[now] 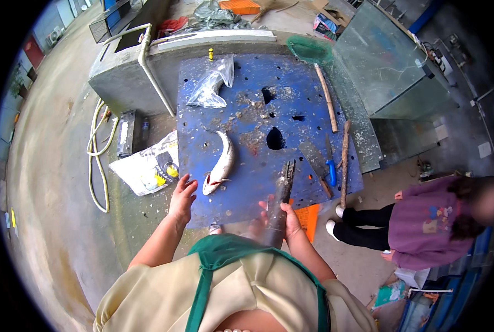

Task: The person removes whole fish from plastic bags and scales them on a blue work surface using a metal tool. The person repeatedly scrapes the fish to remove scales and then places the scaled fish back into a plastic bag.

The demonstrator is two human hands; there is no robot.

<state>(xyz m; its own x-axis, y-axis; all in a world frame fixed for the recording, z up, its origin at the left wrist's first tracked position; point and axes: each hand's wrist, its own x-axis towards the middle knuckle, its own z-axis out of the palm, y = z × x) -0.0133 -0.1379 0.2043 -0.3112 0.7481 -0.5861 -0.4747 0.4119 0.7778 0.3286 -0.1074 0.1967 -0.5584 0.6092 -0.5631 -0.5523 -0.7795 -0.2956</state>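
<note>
A pale-bellied fish point(222, 166) lies curved on a blue plastic sheet point(213, 207), with a red opening near its gills and its head towards me. My left hand point(183, 199) hovers beside the head, fingers spread and nothing in them. My right hand point(290, 220) grips the dark cylindrical body of what looks like an electric fish scaler point(279, 207). Its toothed head points away from me, over the sheet; a pinkish blur shows along its left side. To its right lie a cleaver point(314, 162) with a wooden handle and a blue-handled knife point(330, 166).
Two sticks point(326, 99) lie along the right side. A clear plastic bag point(213, 85) and holes point(276, 139) mark the sheet. Beyond stand a concrete tank point(134, 79) and green net point(309, 49). A person in purple point(429, 224) stands right; a printed sack point(147, 172) lies left.
</note>
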